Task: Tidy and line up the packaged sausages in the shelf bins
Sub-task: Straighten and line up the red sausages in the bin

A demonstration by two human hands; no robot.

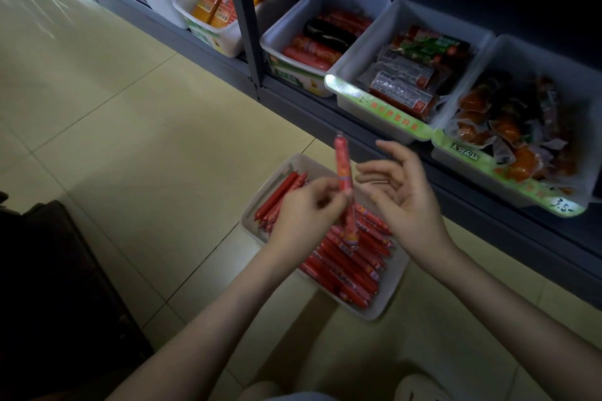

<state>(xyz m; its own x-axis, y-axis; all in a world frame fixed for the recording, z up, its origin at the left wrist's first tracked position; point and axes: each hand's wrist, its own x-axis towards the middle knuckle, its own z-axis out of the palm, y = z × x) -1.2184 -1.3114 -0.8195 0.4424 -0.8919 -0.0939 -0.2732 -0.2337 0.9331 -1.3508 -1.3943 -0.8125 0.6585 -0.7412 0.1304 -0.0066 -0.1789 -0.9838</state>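
A white bin [389, 298] stands on the tiled floor below me, filled with several thin red packaged sausages [345, 267]. My left hand [303, 216] pinches one red sausage [342, 164] near its lower end and holds it upright above the bin. A second sausage [351, 226] hangs down just below those fingers. My right hand [402, 195] hovers to the right of the raised sausage, fingers relaxed and spread, holding nothing.
Along the bottom shelf [488, 205] stand white bins: one with thick red and dark sausages [322, 39], one with flat packaged sausages [407, 81], one with orange snack packs [508, 130]. Farther left are bins of yellow packs [221, 0]. A dark object [58, 270] sits at the left.
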